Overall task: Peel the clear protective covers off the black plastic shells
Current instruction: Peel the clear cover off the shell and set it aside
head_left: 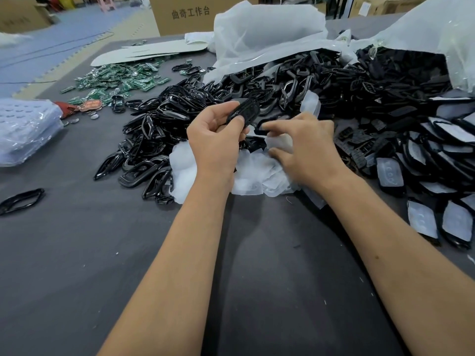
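The left hand (218, 134) is raised above the middle of the bench (102, 253), its thumb and curled fingers pinching a black plastic shell (245, 111) by its lower end, so that the shell tilts up and away from the wrist. The right hand (305, 147) sits just beside it, fingers bent and pointing left; its blurred fingertips (267, 127) are at a second dark piece (259, 125) (whether they actually pinch it, or the pale film beneath, I cannot tell).

Directly under both hands lies a heap of clear protective covers (252, 173), whitish and crumpled, touching the near edge of the big pile of black shells and frames (295, 88) that spreads across the far half of the bench. To the left of the covers, glossy black frames (144, 165) spill towards the bench's left side, and one lone frame (20, 200) lies well apart near the left edge.

Along the right edge, shells with their covers on (437, 201) are laid overlapping in rows. Behind the main pile, white plastic bags (267, 32) stand open at the far side. Towards the far left corner lies a scatter of green circuit boards (120, 80), with flat pale card sheets (154, 51) beyond them. A stack of clear blister trays (25, 129) rests at the left edge, and a cardboard box (185, 14) stands past the far edge.
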Demonstrator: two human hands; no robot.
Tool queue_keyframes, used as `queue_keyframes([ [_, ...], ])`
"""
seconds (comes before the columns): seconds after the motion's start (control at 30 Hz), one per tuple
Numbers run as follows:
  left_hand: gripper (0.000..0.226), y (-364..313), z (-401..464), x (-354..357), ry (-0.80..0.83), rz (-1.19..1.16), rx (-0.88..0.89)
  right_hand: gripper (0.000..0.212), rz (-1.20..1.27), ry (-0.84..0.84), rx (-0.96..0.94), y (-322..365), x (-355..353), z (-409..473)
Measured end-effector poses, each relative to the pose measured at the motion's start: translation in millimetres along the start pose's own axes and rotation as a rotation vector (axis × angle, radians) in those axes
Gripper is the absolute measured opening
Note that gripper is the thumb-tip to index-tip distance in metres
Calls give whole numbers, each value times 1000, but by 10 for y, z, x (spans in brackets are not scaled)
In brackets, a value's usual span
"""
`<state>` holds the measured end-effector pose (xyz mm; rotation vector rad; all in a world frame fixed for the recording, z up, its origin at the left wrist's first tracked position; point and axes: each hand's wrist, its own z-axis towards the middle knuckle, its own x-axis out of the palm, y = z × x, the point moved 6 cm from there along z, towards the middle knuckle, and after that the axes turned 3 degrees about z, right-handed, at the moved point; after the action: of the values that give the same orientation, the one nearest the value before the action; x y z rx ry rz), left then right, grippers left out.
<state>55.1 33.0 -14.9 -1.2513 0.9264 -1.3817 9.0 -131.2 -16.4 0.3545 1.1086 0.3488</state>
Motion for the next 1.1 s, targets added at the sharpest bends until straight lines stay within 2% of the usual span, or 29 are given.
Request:
queue_keyframes([
  [0.1, 23, -24, -5, 15, 23, -25, -5, 28, 112, -146, -32, -5, -133, -15],
  [0.17, 23, -21, -12, 48, 65, -107, -43, 14, 296, -246, 17, -58, -222, -25],
  [0.23, 24, -25, -18, 74, 95, -192, -81, 15, 500, -322, 101, -116, -260, -23],
  [0.33, 24, -46, -14, 59, 95, -310, -118, 18, 888, -271, 228, -189, -194, -10],
  [0.4, 23, -54, 1, 17, 76, -370, -143, 19, 793, -191, 218, -160, -135, -6],
  [0.47, 23, -60, 15, -18, 65, -410, -160, 18, 491, -114, 145, -102, -70, -6],
  [0.57, 23, -80, 17, 17, 112, -448, -168, 17, 264, -106, 66, 3, -38, -25],
  [0.67, 24, -11, -44, 153, 138, -348, -215, 16, 256, -86, 33, 64, -6, -31],
  [0.77, 23, 163, -120, 238, 50, -156, -276, 11, 266, -118, 53, 52, 6, -41],
  [0.93, 24, 249, -132, 203, -52, 187, -134, 14, 468, -187, 225, -153, -30, -35],
  [1.1, 20, 172, -198, 256, -32, 494, 67, 15, 546, -318, 268, -198, -72, -73],
])
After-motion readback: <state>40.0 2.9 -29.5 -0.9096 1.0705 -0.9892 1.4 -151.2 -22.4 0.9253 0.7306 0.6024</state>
